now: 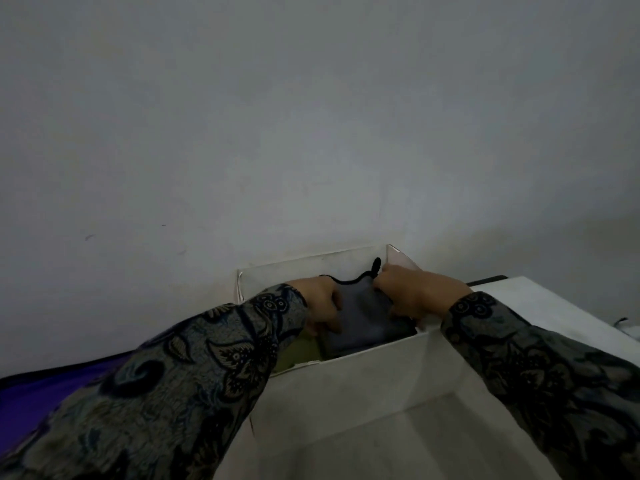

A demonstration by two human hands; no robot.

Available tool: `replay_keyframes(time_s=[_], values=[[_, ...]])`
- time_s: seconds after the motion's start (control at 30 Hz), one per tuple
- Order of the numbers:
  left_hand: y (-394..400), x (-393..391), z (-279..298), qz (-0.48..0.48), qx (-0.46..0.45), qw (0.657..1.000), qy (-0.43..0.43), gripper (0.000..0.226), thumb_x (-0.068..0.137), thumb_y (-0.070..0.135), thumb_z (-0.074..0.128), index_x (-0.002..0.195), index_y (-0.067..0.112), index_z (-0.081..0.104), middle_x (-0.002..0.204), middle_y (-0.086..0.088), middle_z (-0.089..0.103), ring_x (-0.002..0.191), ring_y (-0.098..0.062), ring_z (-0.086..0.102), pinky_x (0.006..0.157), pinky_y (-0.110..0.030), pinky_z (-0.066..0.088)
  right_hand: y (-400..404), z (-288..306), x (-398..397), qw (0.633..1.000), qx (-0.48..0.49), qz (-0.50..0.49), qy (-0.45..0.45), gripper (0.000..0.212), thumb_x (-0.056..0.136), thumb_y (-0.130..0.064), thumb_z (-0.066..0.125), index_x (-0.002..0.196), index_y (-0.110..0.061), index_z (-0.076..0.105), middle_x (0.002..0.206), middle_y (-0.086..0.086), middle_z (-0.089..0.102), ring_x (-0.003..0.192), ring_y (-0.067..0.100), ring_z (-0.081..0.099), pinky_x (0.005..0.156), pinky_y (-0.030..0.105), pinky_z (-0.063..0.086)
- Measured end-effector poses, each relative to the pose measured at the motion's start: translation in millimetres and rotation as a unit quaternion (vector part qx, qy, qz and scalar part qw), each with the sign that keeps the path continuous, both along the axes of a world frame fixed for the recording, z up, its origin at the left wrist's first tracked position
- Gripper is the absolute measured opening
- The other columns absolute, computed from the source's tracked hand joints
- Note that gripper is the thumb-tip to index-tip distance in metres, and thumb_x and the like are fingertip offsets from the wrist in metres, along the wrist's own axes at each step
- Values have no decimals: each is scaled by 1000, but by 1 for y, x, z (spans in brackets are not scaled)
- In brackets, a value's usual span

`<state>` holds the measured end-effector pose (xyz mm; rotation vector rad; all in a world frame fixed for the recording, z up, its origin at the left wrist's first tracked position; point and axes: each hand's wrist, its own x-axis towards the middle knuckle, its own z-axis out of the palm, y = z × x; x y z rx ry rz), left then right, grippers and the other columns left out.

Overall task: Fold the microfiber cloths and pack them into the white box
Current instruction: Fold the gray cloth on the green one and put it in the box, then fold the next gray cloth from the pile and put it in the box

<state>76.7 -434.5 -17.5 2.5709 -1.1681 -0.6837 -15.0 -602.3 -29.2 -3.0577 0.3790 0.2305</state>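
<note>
A white box (349, 386) stands open against the wall. Inside it lies a folded grey microfiber cloth (363, 323) with a black edge and a small black loop sticking up at the back. My left hand (320, 304) grips the cloth's left edge, fingers curled down over it. At the cloth's right edge my right hand (414, 294) holds it, fingers tucked down inside the box. A yellow-green cloth (299, 355) shows beneath, in the box's left part. Both patterned sleeves reach in from the bottom corners.
A plain wall (311, 133) rises directly behind the box. A purple fabric surface (31, 396) lies at the lower left. A white tabletop (540, 306) extends to the right, with a small dark object at its right edge.
</note>
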Motion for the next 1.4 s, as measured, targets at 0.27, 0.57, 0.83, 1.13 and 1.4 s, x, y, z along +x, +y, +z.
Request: replay_keyframes(time_s=[0.27, 0.57, 0.83, 1.13, 1.4], values=[[-14, 8, -21, -31, 77, 997, -6, 56, 85, 24, 75, 136, 15, 55, 91, -6, 68, 74, -19, 65, 76, -33, 60, -13, -14, 8, 997, -72, 3, 21, 54, 69, -12, 73, 118, -2, 53, 118, 16, 56, 97, 39, 64, 84, 46, 56], [-12, 7, -23, -105, 192, 973, -69, 59, 88, 47, 61, 142, 25, 49, 139, -4, 56, 118, -27, 59, 103, -41, 48, -1, -6, 4, 973, -225, 42, -3, 32, 92, 1, 54, 124, -2, 54, 129, 19, 51, 113, 38, 60, 82, 39, 47], [19, -9, 30, -76, 12, 991, -113, 42, 97, 45, 53, 127, 18, 62, 115, -3, 68, 94, -20, 67, 87, -29, 51, 15, 25, -16, 988, -132, 35, -79, 22, 92, -17, 55, 110, -9, 64, 115, 14, 60, 105, 33, 61, 86, 41, 53], [116, -59, 59, 19, -237, 950, -201, 33, 96, 51, 46, 81, 26, 62, 79, 7, 61, 76, -18, 60, 66, -31, 46, 105, 57, -72, 979, -119, 0, -168, 26, 96, -26, 47, 107, -9, 63, 110, 7, 58, 99, 29, 59, 76, 34, 44], [232, -106, 8, 67, -301, 915, -261, 33, 96, 42, 49, 65, 31, 44, 70, 10, 51, 66, -9, 50, 57, -30, 37, 202, 28, -104, 936, -114, 6, -334, 9, 92, -15, 54, 84, -10, 57, 87, 5, 54, 67, 28, 58, 53, 40, 49]])
